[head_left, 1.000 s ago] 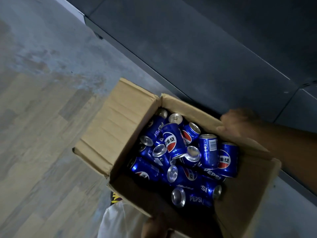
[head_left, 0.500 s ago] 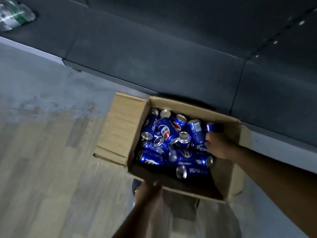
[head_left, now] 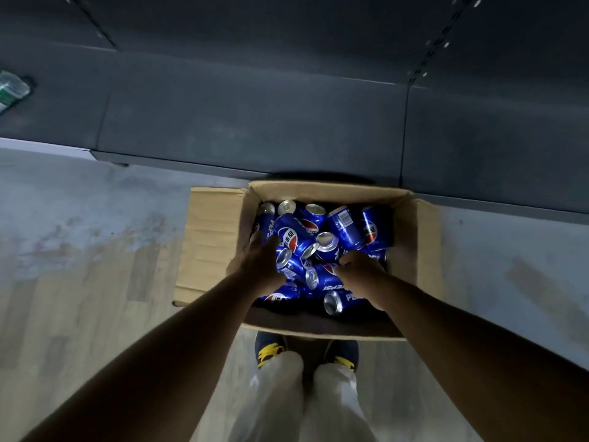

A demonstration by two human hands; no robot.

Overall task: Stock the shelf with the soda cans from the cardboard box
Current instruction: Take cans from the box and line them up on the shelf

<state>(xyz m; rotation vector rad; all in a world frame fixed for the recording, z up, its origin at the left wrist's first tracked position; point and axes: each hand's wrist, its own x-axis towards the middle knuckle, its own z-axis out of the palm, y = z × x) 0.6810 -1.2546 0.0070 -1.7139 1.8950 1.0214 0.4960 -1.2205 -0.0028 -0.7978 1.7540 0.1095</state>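
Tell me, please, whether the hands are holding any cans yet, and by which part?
It cannot be told. Both the left hand and right hand reach among the soda cans in the cardboard box; fingers are hidden.

Bottle cut by left edge

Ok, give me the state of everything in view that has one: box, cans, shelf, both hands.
cardboard box: open, flaps out, on the floor against the shelf base.
soda cans: loose jumble inside the box, most on their sides.
shelf: no cans on it yet.
left hand: down among the cans, grip unclear.
right hand: fingers curled over a can, grip unclear.
bottle: lying on the shelf, far left.
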